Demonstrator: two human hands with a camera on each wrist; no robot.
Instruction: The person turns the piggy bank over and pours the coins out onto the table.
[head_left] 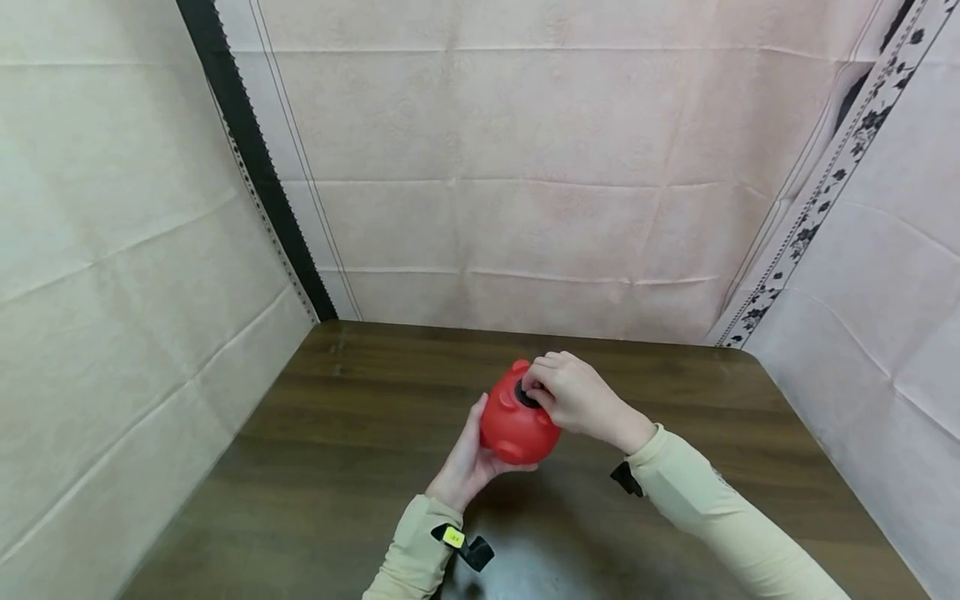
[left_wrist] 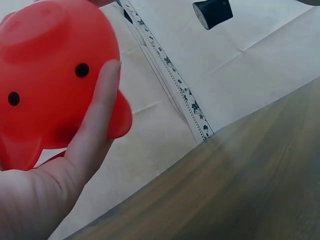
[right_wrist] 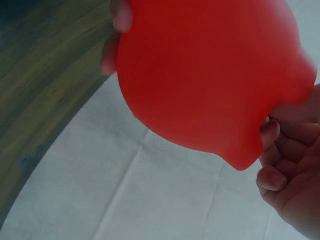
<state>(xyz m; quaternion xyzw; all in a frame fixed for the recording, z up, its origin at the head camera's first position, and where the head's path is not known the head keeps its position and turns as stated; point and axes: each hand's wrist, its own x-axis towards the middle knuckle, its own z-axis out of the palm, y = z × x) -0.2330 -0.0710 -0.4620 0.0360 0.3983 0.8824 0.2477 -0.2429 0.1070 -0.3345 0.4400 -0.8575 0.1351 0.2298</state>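
A round red piggy bank [head_left: 517, 440] is held up over the table in front of me, turned with its underside upward. My left hand [head_left: 467, 467] grips it from the left and below, thumb along its side. In the left wrist view its two black eye dots and rounded ears show on the piggy bank [left_wrist: 55, 55], upside down. My right hand [head_left: 577, 396] has curled fingers at the black plug [head_left: 521, 394] in the underside, pinching it. The right wrist view shows the right hand [right_wrist: 300, 180] beside a stubby foot; the plug is hidden there.
A dark brown wooden table [head_left: 322, 467] lies below both hands. Pale cloth sheets [head_left: 525, 167] hang behind it and on both sides, one with a black edge strip [head_left: 258, 158] at left and a floral border [head_left: 817, 200] at right. Black straps sit on both wrists.
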